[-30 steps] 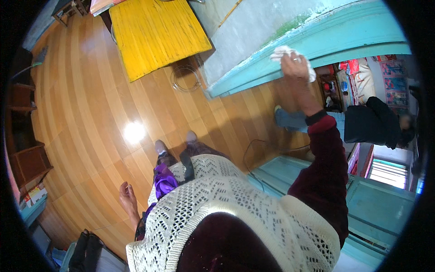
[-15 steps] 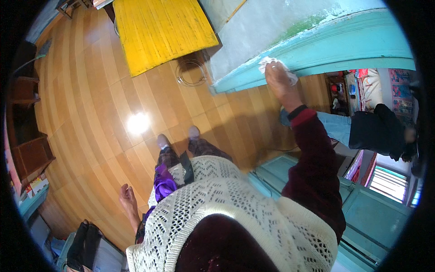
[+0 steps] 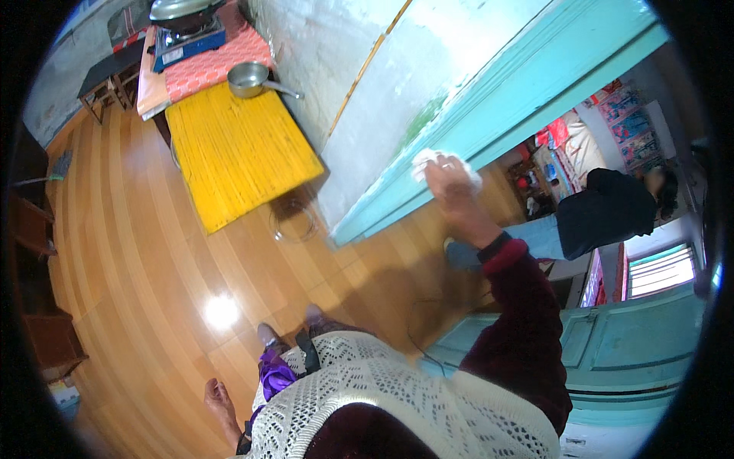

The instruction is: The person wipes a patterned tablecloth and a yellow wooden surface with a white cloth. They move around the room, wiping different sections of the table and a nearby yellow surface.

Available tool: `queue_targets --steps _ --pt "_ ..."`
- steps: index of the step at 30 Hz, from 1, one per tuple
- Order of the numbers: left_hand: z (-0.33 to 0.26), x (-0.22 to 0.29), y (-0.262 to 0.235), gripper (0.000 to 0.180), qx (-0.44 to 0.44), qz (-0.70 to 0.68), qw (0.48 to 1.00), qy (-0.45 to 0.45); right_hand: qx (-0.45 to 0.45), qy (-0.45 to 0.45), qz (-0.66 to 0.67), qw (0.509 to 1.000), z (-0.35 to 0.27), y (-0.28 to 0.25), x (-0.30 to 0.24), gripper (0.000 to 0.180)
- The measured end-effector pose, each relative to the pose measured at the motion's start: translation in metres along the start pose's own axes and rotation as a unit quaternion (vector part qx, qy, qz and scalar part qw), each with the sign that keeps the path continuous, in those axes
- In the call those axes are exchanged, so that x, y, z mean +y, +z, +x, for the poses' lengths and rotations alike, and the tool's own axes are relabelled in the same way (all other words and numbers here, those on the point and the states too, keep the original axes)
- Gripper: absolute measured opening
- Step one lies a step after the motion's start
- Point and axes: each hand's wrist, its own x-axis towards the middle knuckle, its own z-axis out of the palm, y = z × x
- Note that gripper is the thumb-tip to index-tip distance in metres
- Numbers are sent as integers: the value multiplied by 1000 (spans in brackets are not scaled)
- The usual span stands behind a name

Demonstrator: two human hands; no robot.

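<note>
My right hand [image 3: 453,190] is stretched out to the upper right, closed on a crumpled white cloth [image 3: 422,161]. It presses the cloth against a turquoise painted door frame [image 3: 527,92], whose lower end meets the floor near the wall corner. Some of the cloth sticks out past my fingers on both sides; the rest is hidden under the hand. My left hand [image 3: 219,402] hangs low at my left side over the floor, fingers loosely bent, with nothing in it.
A yellow slatted table [image 3: 245,153] holds a metal saucepan [image 3: 248,79]. Beyond it stands a blue portable stove [image 3: 189,44] with a lidded pan. A person in dark clothing [image 3: 608,214] is past the doorway. Turquoise door panels [image 3: 634,340] are at right, a wooden cabinet [image 3: 50,348] at left.
The view has tilted up, bringing the stove and saucepan into sight. My right hand has shifted along the door frame with the cloth still in it. My left hand stays low.
</note>
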Motion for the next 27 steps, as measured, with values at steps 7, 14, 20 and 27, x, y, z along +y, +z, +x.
queue_targets --steps 7,14,20,27 --pt "15 9 11 22 25 -37 998 38 165 109 -178 964 30 -145 106 33" --pt "12 5 19 18 41 -49 996 63 326 152 -401 843 83 -279 217 28" --pt "17 -19 25 39 10 -13 1000 24 326 169 -410 835 106 -304 243 28" --pt "14 -21 30 46 -2 -31 999 19 306 121 -284 901 80 -212 144 24"
